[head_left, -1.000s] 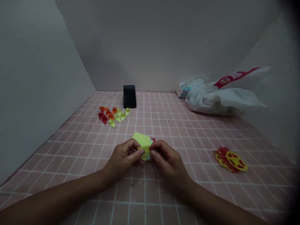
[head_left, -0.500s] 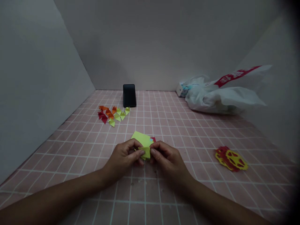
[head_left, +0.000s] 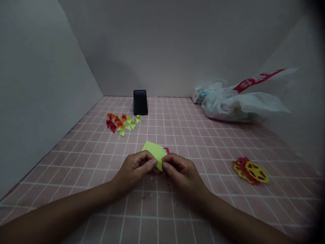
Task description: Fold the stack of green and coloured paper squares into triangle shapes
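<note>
Between my hands is a small folded piece of yellow paper [head_left: 159, 165], mostly covered by my fingers. My left hand [head_left: 138, 166] pinches its left side, the thumb lying on top. From the other side, my right hand [head_left: 180, 168] grips the right edge between thumb and fingertips. Just beyond the fingers lies a stack of yellow paper sheets [head_left: 153, 149] on the tabletop. A bit of red paper [head_left: 166, 149] and a small light-blue spot show at the stack's right corner.
Several small folded papers in red, orange and yellow [head_left: 119, 123] lie at the back left. Behind them a black phone [head_left: 140, 102] leans upright. A white plastic bag [head_left: 228, 105] and a box [head_left: 196, 96] sit back right. Red and yellow cut-outs [head_left: 251, 171] lie at right.
My left thumb and fingers have moved slightly right over the small yellow paper, so less of it shows. My right hand holds nearly the same place.
</note>
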